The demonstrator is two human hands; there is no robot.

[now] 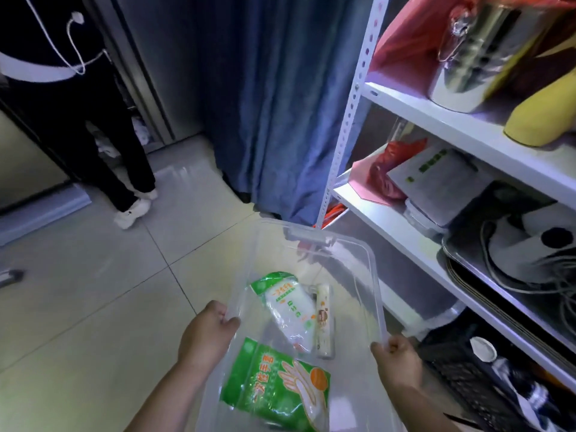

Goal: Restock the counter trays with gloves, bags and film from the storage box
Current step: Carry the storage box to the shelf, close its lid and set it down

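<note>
As hands (207,330) (397,360) hold box (308,235), two packs (277,378) (286,304), roll (324,319) inside

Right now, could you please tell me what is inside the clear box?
The clear box holds a green glove pack, a green-and-white pouch and a slim roll. Anything beneath them is covered.

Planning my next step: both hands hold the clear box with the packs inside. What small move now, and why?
Probably carry the box level toward the counter. The left hand and right hand grip its side rims, it hangs above the floor by the shelf, and the glove pack, bag pack and film roll lie loose inside. No trays show here.
</note>
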